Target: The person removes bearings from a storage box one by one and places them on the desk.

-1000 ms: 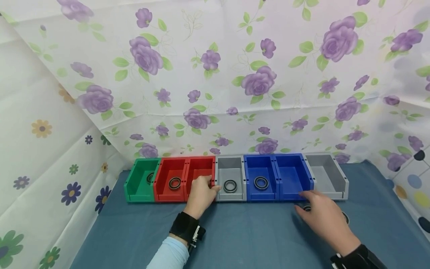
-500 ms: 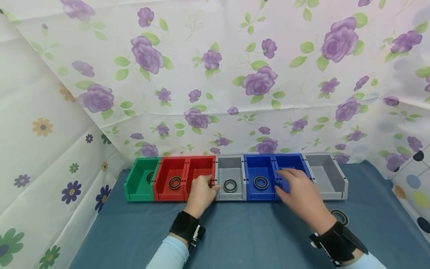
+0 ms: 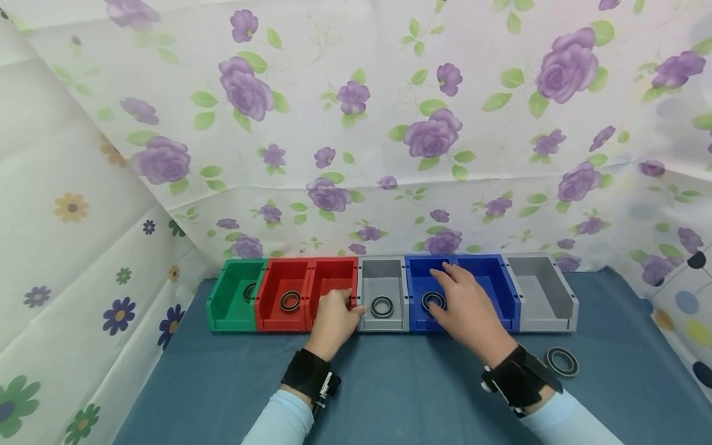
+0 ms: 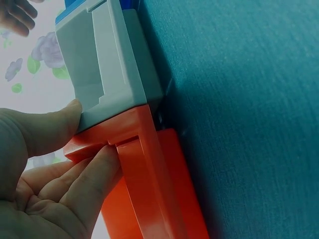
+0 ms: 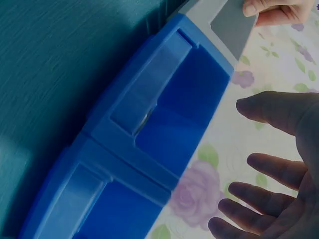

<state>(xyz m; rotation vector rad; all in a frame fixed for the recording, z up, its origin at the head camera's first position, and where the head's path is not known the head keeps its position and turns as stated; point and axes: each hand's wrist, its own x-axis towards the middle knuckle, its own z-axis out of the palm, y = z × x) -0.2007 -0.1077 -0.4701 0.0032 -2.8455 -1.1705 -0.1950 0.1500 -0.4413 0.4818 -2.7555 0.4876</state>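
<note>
In the head view my left hand (image 3: 335,318) pinches the adjoining side walls of a red bin (image 3: 328,276) and a grey bin (image 3: 381,275). Its thumb lies on the grey side, its fingers on the red side. My right hand (image 3: 471,314), fingers spread, hovers over the two blue bins (image 3: 489,272) and holds nothing in the right wrist view. A ball bearing (image 3: 427,301) in the left blue bin is partly covered by that hand. Other bearings lie in the grey bin, the left red bin (image 3: 283,272) and the green bin (image 3: 236,315).
Another bearing (image 3: 562,361) lies on the blue cloth (image 3: 411,389) beside my right wrist. A second grey bin (image 3: 538,287) ends the row at the right. A floral curtain (image 3: 356,154) hangs behind the bins.
My right hand has moved left, from the cloth before the right bins to above the blue bins. A bearing seen beside it earlier is out of sight. The left hand keeps its place.
</note>
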